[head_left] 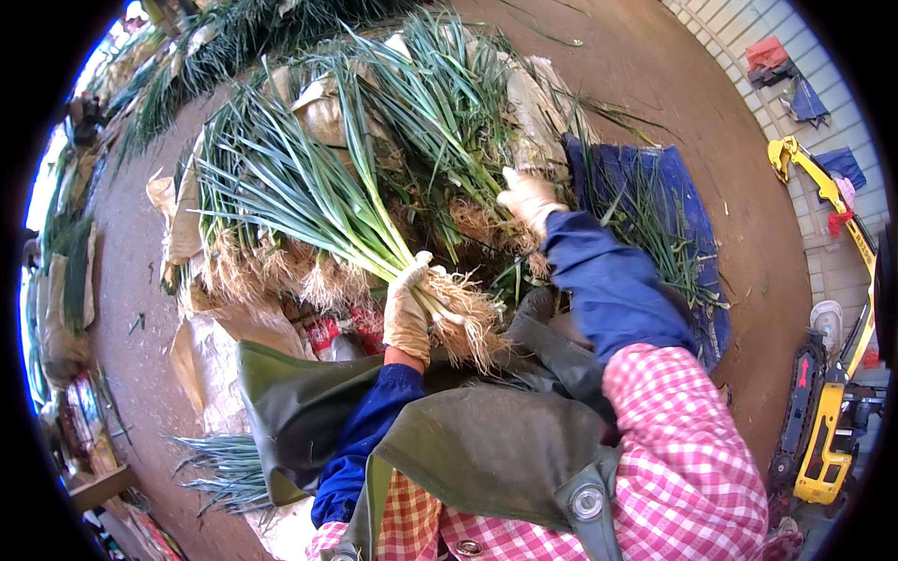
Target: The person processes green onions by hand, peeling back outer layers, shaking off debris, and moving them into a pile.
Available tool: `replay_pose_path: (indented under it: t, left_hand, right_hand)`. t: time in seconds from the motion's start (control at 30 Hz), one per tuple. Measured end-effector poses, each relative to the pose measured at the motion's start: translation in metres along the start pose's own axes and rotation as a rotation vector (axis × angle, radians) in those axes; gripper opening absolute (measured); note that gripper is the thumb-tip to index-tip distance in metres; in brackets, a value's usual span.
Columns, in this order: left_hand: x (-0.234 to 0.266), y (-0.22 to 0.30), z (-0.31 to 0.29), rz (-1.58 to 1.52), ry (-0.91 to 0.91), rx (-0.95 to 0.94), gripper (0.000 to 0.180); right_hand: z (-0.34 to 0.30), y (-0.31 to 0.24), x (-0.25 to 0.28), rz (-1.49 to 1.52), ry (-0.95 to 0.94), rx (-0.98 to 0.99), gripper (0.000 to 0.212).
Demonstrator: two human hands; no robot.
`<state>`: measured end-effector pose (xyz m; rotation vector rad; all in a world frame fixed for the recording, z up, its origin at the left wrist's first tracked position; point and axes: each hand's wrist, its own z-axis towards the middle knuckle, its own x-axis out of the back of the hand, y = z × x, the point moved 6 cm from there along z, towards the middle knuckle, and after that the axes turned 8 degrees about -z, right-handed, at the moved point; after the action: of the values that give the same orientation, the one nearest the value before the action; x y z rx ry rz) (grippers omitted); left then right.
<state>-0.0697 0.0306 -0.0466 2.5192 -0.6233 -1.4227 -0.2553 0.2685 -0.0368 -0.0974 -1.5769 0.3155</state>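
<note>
My left hand (pixel 406 313), in a tan glove, is closed around a bunch of green onions (pixel 360 220) just above their roots. The long green leaves fan out up and to the left, and the pale, stringy roots (pixel 466 313) hang on the right of my fist. My right hand (pixel 531 200), also gloved, is at the right part of a large heap of green onions (pixel 449 117), against their stalks. Its fingers look curled; what they hold, if anything, is hidden from this view.
Woven sacks (pixel 538 117) lie with the heap. A blue sheet (pixel 697 243) with loose leaves is on the right. More green onions (pixel 229 467) lie at lower left. A yellow toy excavator (pixel 823 439) stands by the tiled wall. A dark green apron (pixel 486 435) covers my lap.
</note>
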Motion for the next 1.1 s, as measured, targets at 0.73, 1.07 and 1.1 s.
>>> replay_pose_path:
  t: [0.73, 1.07, 1.1]
  left_hand:
    - [-0.007, 0.006, -0.012, -0.078, -0.117, -0.029, 0.035]
    - [-0.006, -0.009, -0.018, 0.003, -0.068, 0.018, 0.026]
    - [-0.011, -0.011, -0.017, 0.006, -0.066, 0.018, 0.026]
  right_hand:
    - [-0.065, -0.129, -0.002, 1.523, -0.668, -0.053, 0.028]
    - [-0.047, -0.15, -0.028, 1.215, -0.601, -0.101, 0.035]
    - [-0.037, -0.144, -0.033, 1.083, -0.613, -0.118, 0.035]
